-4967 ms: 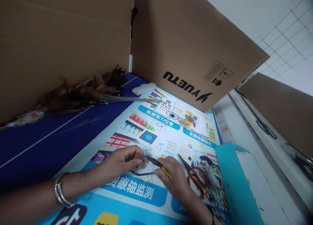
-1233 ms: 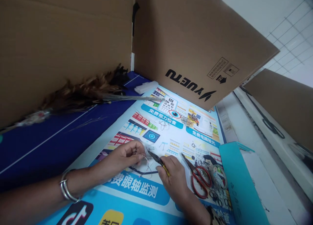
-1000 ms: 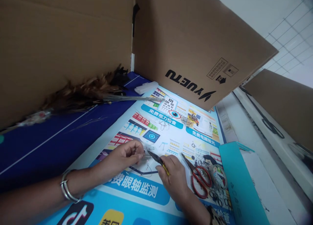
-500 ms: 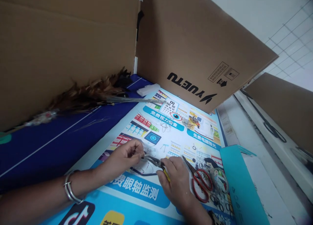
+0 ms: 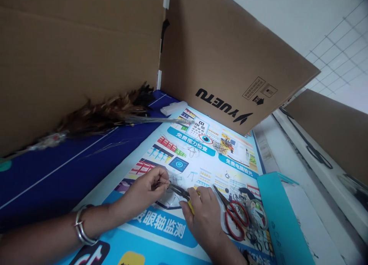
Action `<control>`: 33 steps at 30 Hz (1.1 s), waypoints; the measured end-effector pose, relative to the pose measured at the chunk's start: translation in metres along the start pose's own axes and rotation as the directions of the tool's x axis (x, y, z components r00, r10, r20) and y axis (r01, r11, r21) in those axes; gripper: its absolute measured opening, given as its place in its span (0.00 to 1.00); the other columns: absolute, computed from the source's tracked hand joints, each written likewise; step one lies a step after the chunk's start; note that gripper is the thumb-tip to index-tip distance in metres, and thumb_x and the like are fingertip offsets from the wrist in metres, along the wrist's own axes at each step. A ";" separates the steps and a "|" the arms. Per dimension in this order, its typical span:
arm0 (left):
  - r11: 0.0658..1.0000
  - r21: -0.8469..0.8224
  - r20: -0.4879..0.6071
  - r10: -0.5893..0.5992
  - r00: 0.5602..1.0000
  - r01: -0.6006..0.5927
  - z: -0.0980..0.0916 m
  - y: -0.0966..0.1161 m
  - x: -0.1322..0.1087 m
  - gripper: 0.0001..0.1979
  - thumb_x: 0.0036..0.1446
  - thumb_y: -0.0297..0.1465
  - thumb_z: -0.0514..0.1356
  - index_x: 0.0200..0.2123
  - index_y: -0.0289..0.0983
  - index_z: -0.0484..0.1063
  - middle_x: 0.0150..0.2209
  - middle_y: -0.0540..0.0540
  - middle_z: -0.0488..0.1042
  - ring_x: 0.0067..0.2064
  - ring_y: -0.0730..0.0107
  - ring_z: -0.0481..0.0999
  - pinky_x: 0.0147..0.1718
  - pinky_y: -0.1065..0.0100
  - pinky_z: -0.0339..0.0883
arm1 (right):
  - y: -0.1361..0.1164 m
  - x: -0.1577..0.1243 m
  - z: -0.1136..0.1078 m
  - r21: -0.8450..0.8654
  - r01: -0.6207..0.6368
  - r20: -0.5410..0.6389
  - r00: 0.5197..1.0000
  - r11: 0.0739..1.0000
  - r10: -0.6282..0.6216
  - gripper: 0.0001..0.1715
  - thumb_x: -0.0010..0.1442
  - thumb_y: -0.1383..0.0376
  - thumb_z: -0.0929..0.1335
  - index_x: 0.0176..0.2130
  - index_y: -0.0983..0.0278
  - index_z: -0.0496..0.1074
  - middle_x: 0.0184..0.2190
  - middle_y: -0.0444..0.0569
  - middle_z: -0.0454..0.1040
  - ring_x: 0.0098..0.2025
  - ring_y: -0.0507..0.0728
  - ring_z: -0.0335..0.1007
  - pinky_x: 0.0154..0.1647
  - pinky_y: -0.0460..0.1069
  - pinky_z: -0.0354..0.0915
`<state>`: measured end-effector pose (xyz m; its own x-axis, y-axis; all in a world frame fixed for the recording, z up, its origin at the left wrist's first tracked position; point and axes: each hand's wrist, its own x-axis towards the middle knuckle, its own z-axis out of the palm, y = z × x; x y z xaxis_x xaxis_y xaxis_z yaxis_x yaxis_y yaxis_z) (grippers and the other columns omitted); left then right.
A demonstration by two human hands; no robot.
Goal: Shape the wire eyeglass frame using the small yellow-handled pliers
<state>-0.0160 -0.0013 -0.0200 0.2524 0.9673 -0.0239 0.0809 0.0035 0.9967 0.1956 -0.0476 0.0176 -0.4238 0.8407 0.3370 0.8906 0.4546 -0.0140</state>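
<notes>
Fingertips (image 5: pixel 164 179) of the left hand (image 5: pixel 143 190) are pressed together, pinching a thin metal wire piece (image 5: pixel 164 185) just above the printed blue poster (image 5: pixel 178 234). The right hand (image 5: pixel 202 215) is curled tight round the yellow-handled pliers (image 5: pixel 181 191), whose dark nose reaches left to the wire at the left fingertips. Silver bangles (image 5: pixel 82 230) circle the left wrist. Just right of the right hand, red-handled scissors (image 5: pixel 233 217) lie on the poster among loose wire loops (image 5: pixel 255 219). Farther right stands a teal cardboard box (image 5: pixel 276 219). At far left, a brown feather duster (image 5: pixel 103 113) lies on the dark blue table cover (image 5: pixel 43 173), against upright brown cardboard panels (image 5: pixel 71 65).
</notes>
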 end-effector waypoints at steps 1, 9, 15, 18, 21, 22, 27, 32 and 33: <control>1.000 -0.001 0.001 -0.003 1.000 0.003 0.000 -0.001 0.000 0.05 0.58 0.34 0.58 0.34 0.40 0.64 0.27 0.54 0.64 0.29 0.70 0.66 0.27 0.71 0.60 | 0.000 0.000 0.001 -0.004 0.002 -0.003 1.000 1.000 -0.002 0.19 0.68 0.55 0.61 0.47 0.65 0.71 0.36 0.55 0.70 0.37 0.62 0.65 0.35 0.54 0.63; 1.000 -0.020 -0.002 -0.009 1.000 0.009 0.001 -0.004 0.001 0.03 0.58 0.31 0.58 0.34 0.40 0.64 0.27 0.55 0.65 0.28 0.71 0.65 0.26 0.72 0.59 | 0.000 -0.002 0.006 -0.056 -0.002 0.030 1.000 0.998 0.004 0.15 0.66 0.56 0.65 0.46 0.63 0.71 0.35 0.53 0.70 0.36 0.61 0.65 0.32 0.52 0.61; 1.000 -0.011 -0.014 -0.008 1.000 0.008 0.001 -0.004 0.000 0.04 0.57 0.29 0.58 0.33 0.40 0.63 0.27 0.55 0.64 0.28 0.71 0.65 0.26 0.72 0.58 | 0.001 -0.001 0.008 -0.080 0.003 0.063 0.998 0.997 0.002 0.13 0.64 0.58 0.67 0.45 0.62 0.71 0.33 0.52 0.69 0.36 0.60 0.65 0.32 0.51 0.59; 0.998 -0.042 0.016 -0.042 0.999 0.042 0.001 -0.001 -0.001 0.04 0.58 0.29 0.57 0.33 0.40 0.63 0.26 0.56 0.63 0.27 0.73 0.63 0.25 0.72 0.57 | 0.002 -0.001 0.006 -0.074 -0.009 0.068 0.998 0.997 0.015 0.12 0.64 0.59 0.67 0.45 0.62 0.71 0.33 0.51 0.69 0.36 0.60 0.65 0.32 0.51 0.59; 0.992 -0.107 0.053 -0.068 0.996 0.074 0.001 0.001 -0.001 0.04 0.60 0.30 0.56 0.33 0.40 0.62 0.24 0.57 0.62 0.25 0.74 0.62 0.24 0.73 0.56 | 0.001 -0.001 0.003 -0.046 -0.025 0.061 0.998 0.999 0.028 0.13 0.64 0.59 0.67 0.46 0.62 0.71 0.35 0.52 0.70 0.37 0.60 0.65 0.34 0.51 0.60; 0.990 -0.121 0.060 -0.072 0.996 0.079 0.001 0.001 -0.001 0.04 0.60 0.30 0.56 0.33 0.40 0.62 0.24 0.57 0.63 0.25 0.74 0.62 0.24 0.73 0.56 | 0.001 -0.001 0.002 -0.032 -0.025 0.057 0.998 0.999 0.027 0.13 0.64 0.58 0.67 0.46 0.62 0.71 0.35 0.52 0.70 0.38 0.60 0.65 0.34 0.51 0.60; 0.985 -0.146 0.074 -0.077 0.994 0.087 0.001 -0.002 0.001 0.05 0.60 0.31 0.57 0.33 0.40 0.61 0.23 0.57 0.65 0.25 0.74 0.63 0.24 0.73 0.57 | 0.002 0.000 0.000 -0.010 -0.008 0.035 0.999 1.000 0.009 0.15 0.66 0.57 0.65 0.47 0.63 0.71 0.37 0.53 0.70 0.38 0.62 0.64 0.37 0.54 0.61; 0.983 -0.161 0.065 -0.080 0.995 0.090 0.002 -0.001 0.000 0.06 0.60 0.31 0.58 0.33 0.40 0.61 0.23 0.57 0.66 0.25 0.74 0.64 0.24 0.72 0.57 | 0.000 0.000 -0.002 -0.054 -0.003 0.043 0.999 0.999 0.005 0.15 0.66 0.56 0.65 0.46 0.63 0.71 0.36 0.54 0.70 0.37 0.61 0.64 0.35 0.53 0.60; 0.982 -0.164 0.060 -0.085 0.995 0.094 0.002 0.000 0.000 0.06 0.60 0.31 0.58 0.33 0.40 0.61 0.24 0.57 0.66 0.25 0.74 0.64 0.24 0.72 0.57 | -0.001 0.000 -0.002 -0.064 -0.004 0.044 0.999 0.998 0.006 0.15 0.66 0.56 0.65 0.46 0.63 0.71 0.36 0.54 0.70 0.37 0.61 0.64 0.34 0.53 0.60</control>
<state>-0.0138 -0.0019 -0.0203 0.3019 0.9466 -0.1132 -0.0548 0.1358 0.9892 0.1949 -0.0490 0.0195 -0.4249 0.8557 0.2953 0.9008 0.4318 0.0448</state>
